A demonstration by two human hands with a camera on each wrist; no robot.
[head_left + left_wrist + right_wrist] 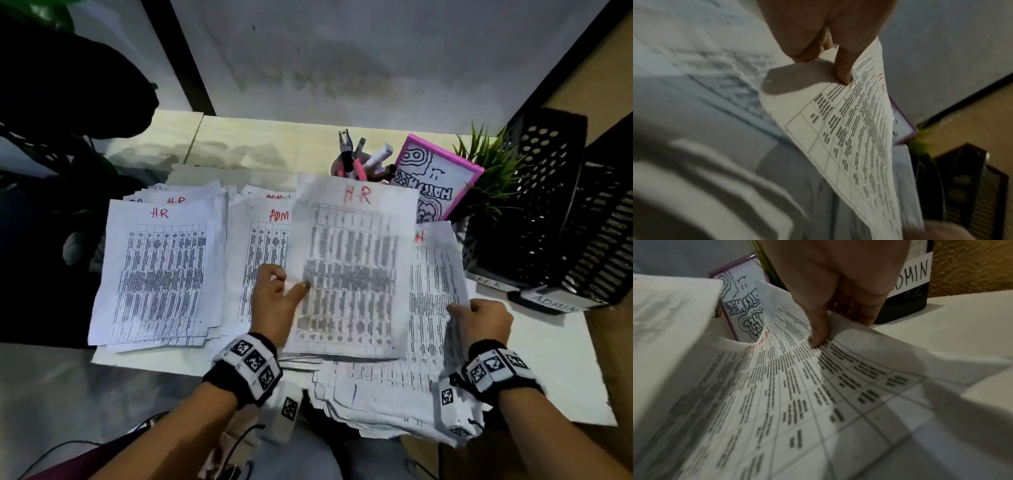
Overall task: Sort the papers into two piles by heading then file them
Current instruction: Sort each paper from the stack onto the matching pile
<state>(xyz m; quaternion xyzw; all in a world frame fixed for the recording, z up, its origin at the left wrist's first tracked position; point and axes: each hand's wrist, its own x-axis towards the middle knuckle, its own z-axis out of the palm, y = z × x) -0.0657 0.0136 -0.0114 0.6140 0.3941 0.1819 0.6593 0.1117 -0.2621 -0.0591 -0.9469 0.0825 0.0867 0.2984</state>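
Note:
My left hand [295, 285] pinches the left edge of a lifted sheet headed H.R [349, 267], thumb [842, 71] on top; this H.R sheet [855, 129] hangs above the table. On the far left lies the H.R pile [157, 270], and beside it the ADMIN pile [260, 240], partly covered by the lifted sheet. The unsorted stack [394, 387] lies in front of me. My right hand [463, 310] grips its top sheet [818, 394] at the right edge, thumb [818, 337] pressed on the print. Two black file trays [541, 212] stand at the right, labelled H.R [493, 283] and ADMIN [552, 301].
Behind the papers stand a pen cup [356, 164], a pink-framed drawing [435, 174] and a small green plant [489, 171]. A black chair [68, 85] is at the far left. Bare white table [555, 359] shows to the right of the stack.

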